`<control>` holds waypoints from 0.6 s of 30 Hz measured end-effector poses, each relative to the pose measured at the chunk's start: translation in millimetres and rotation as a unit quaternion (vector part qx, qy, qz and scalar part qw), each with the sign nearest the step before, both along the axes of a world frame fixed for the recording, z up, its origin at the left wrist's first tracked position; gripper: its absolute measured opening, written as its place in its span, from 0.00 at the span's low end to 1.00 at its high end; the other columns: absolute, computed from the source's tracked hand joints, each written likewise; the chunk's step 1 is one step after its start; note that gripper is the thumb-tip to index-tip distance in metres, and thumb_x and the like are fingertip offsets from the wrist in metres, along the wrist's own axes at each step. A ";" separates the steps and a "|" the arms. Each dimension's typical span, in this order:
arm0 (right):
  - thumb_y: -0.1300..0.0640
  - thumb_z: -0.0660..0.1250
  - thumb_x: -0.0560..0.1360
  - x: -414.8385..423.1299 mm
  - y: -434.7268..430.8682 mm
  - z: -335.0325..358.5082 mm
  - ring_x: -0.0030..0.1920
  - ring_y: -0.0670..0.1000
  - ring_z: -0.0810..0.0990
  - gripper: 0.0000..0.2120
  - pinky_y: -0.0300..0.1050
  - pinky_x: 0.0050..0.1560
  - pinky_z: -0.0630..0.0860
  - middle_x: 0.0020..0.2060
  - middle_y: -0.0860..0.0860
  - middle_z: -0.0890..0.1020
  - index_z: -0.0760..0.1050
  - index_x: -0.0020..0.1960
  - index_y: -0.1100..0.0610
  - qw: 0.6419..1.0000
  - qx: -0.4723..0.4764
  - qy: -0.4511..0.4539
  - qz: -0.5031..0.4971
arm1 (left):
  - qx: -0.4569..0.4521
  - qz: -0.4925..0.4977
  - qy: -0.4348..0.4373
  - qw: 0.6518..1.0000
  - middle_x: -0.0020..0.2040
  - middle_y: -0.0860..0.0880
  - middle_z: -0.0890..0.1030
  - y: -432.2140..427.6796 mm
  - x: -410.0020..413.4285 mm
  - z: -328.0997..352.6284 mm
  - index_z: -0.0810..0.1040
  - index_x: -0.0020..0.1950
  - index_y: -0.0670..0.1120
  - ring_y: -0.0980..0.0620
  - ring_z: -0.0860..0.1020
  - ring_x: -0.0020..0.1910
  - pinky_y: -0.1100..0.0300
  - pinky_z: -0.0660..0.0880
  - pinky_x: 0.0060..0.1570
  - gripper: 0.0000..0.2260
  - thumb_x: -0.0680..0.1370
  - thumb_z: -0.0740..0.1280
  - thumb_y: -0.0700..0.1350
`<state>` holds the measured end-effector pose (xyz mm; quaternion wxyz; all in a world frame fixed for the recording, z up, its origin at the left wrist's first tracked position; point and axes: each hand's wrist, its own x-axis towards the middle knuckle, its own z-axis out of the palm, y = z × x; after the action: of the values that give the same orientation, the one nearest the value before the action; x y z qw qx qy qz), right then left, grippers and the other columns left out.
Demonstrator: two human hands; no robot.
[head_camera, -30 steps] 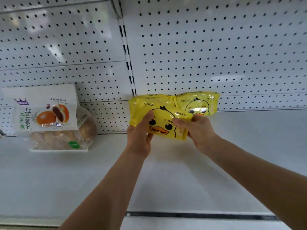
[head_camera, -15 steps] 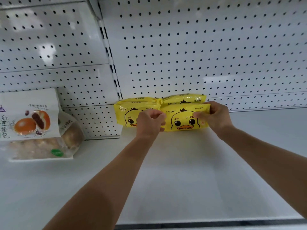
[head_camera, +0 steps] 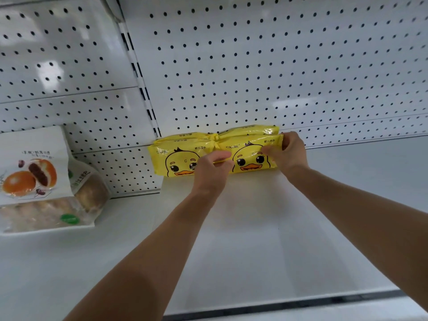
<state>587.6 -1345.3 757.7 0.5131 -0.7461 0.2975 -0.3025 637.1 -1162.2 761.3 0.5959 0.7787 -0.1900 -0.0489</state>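
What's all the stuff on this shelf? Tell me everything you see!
Duck packs: four as far as shows, yellow, two in front and two behind, against the back wall.
Bread bag: one, white with orange buns pictured, left on the shelf, leaning back.
Shelf: one, white, under everything.
Back wall: white panels with dark holes, behind the shelf.
Slotted post: one, white with black slots, between the panels.
Left hand: one, fingers curled on the left edge of the front right duck pack.
Right hand: one, pinching that pack's right end.
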 end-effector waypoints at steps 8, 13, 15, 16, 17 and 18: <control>0.55 0.72 0.73 -67.0 9.0 5.2 0.51 0.49 0.75 0.20 0.41 0.51 0.72 0.54 0.53 0.77 0.72 0.63 0.58 1.000 -0.022 0.007 -0.012 | -0.118 0.011 0.170 0.978 0.48 0.48 0.80 -5.3 -38.7 14.0 0.80 0.57 0.45 0.49 0.80 0.46 0.52 0.80 0.52 0.08 0.79 0.67 0.38; 0.57 0.69 0.75 -139.7 8.5 21.6 0.44 0.53 0.80 0.07 0.43 0.45 0.77 0.44 0.52 0.81 0.76 0.52 0.55 0.999 -0.005 -0.049 0.003 | -0.154 -0.045 0.239 0.958 0.50 0.46 0.82 -33.3 -96.5 32.6 0.79 0.49 0.49 0.50 0.82 0.40 0.53 0.80 0.49 0.05 0.78 0.68 0.39; 0.58 0.69 0.75 -175.1 0.4 24.1 0.45 0.54 0.81 0.07 0.47 0.48 0.78 0.44 0.53 0.82 0.76 0.53 0.55 0.998 -0.002 -0.068 -0.005 | -0.170 -0.073 0.250 0.950 0.47 0.46 0.82 -49.6 -127.4 39.4 0.78 0.49 0.48 0.50 0.81 0.37 0.55 0.79 0.45 0.06 0.79 0.67 0.37; 0.58 0.68 0.76 -194.3 -5.3 25.3 0.46 0.53 0.81 0.07 0.47 0.48 0.78 0.45 0.53 0.82 0.75 0.54 0.55 0.997 -0.003 -0.073 -0.010 | -0.178 -0.087 0.252 0.947 0.44 0.47 0.81 -58.5 -144.3 42.2 0.78 0.49 0.47 0.51 0.80 0.35 0.56 0.78 0.44 0.06 0.79 0.67 0.36; 0.58 0.68 0.76 -214.6 -12.0 26.2 0.46 0.53 0.81 0.07 0.46 0.48 0.78 0.45 0.52 0.81 0.75 0.54 0.55 0.997 -0.008 -0.075 -0.016 | -0.185 -0.099 0.254 0.944 0.43 0.47 0.81 -68.1 -162.7 44.4 0.78 0.49 0.47 0.51 0.80 0.34 0.56 0.78 0.43 0.06 0.79 0.66 0.36; 0.58 0.68 0.76 -236.2 -19.6 27.2 0.46 0.53 0.81 0.06 0.45 0.47 0.78 0.44 0.52 0.81 0.75 0.53 0.55 0.997 -0.015 -0.077 -0.025 | -0.191 -0.110 0.257 0.941 0.42 0.47 0.81 -78.6 -182.1 45.4 0.78 0.49 0.47 0.51 0.80 0.33 0.57 0.78 0.42 0.07 0.79 0.65 0.35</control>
<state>351.3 -1364.9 784.9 0.5152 -0.7208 0.2713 -0.3760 455.0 -1240.8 806.7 0.7530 0.5854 -0.1201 -0.2754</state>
